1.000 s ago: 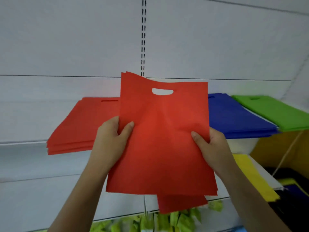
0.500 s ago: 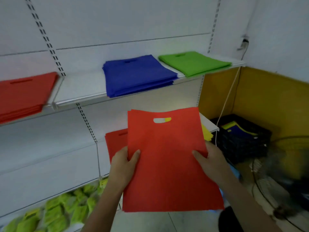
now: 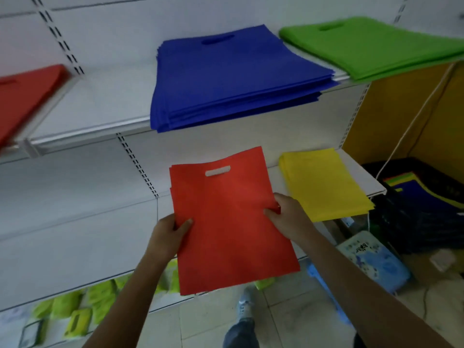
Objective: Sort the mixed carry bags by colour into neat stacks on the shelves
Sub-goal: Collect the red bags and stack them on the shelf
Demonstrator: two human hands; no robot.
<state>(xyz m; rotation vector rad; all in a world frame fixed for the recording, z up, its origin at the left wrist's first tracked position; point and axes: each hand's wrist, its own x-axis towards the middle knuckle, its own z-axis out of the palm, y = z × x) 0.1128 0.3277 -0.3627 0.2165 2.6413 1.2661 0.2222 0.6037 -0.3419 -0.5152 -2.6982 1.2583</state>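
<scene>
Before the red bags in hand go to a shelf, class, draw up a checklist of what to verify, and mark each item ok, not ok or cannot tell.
1. Left hand grips the held red bags at their left edge: ok.
2. Right hand pinches their right edge: ok.
3. Held bags all red: ok.
4. Held bags squared up: not ok, a lower bag's edge juts out at the left.
5. Red stack in sight on the upper shelf, far left: ok.
6. Held bags in front of that stack: not ok, they are below the blue stack, beside the yellow stack.
</scene>
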